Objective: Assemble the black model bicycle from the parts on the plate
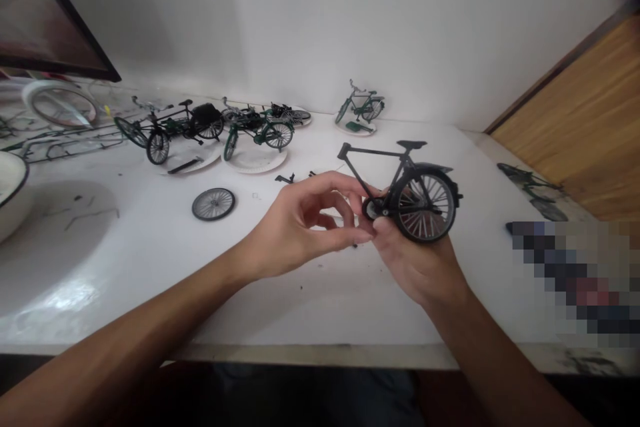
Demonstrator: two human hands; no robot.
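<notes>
Loose wheel (213, 204): flat on the bench (280, 320), fitted to nothing.
Green bike (260, 136): upright on a plate (256, 163), both wheels on.
Left hand (300, 220): fingers and thumb curved in at the crank (371, 208); I can't tell whether they pinch anything.
Bike (399, 179): held above the bench, saddle up; nose to the left, long axis running left to right, near level.
Progress: part-built, I'd judge; rear wheel, mudguard and saddle on; fork, front wheel and handlebar lacking.
Right hand (415, 260): gripping the bike from below.
</notes>
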